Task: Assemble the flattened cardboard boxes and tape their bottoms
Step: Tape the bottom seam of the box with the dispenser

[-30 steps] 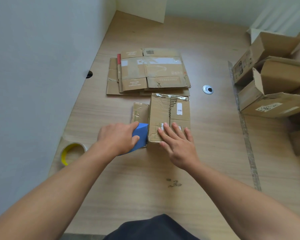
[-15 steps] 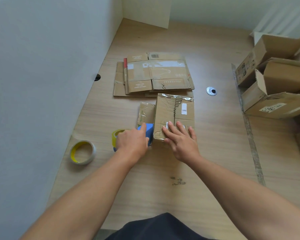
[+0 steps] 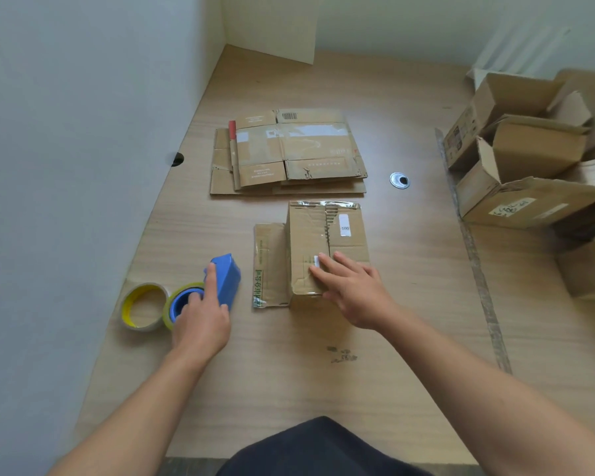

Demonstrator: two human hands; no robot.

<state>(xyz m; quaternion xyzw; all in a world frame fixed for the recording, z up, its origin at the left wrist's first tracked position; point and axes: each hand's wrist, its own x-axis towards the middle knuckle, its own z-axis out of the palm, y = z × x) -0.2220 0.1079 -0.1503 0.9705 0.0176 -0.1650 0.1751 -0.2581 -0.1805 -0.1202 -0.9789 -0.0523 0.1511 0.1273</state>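
Spare tape roll (image 3: 141, 325) beside dispenser (image 3: 225, 276); flattened boxes (image 3: 289, 152) behind.

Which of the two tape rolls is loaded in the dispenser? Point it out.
The blue-hubbed roll, mounted in the dispenser the left hand grips. The other roll, yellow-cored, lies loose beside it.

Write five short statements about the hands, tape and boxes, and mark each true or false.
1. The left hand holds the dispenser. True.
2. The right hand lies open on the box. True.
3. The dispenser sits on top of the box. False: it is left of the box and apart from it.
4. A spare roll lies left of the dispenser. True.
5. The flat stack lies nearer the person than the box. False: it lies beyond the box.
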